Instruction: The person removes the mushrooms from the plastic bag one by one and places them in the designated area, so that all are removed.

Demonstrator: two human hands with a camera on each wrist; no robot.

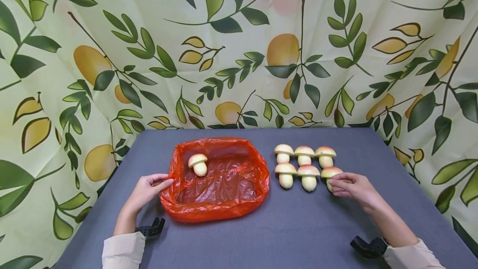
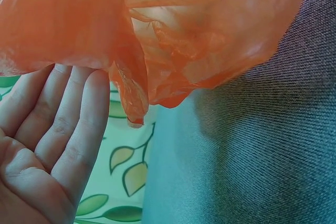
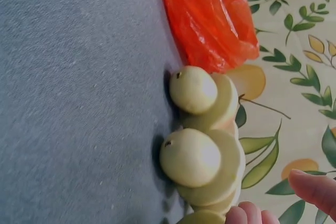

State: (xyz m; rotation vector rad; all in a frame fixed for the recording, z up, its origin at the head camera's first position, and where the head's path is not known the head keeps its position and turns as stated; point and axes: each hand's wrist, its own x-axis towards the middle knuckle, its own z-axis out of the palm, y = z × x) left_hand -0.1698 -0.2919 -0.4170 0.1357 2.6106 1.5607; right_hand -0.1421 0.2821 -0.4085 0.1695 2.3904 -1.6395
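An open red plastic bag [image 1: 214, 215] stands on the table with its rim spread wide. One toy mushroom [image 1: 198, 164] with a pale yellow cap lies inside, toward the back left. At the bag's left side my left hand [image 1: 149, 188] pinches the rim; the thumb is hidden by plastic in the left wrist view. To the right, mushrooms sit in two rows of three. My right hand [image 1: 354, 190] reaches the front-right mushroom [image 1: 330, 172], its fingertips at the side of it. In the right wrist view the thumb [image 3: 315, 190] is apart from the fingers.
The other mushrooms [image 1: 308, 177] stand close together between the bag and my right hand. A grey cloth [image 1: 261, 240] covers the table. Behind it hangs a leaf-and-fruit patterned curtain [image 1: 239, 53]. Black wrist mounts [image 1: 151, 228] are on both arms.
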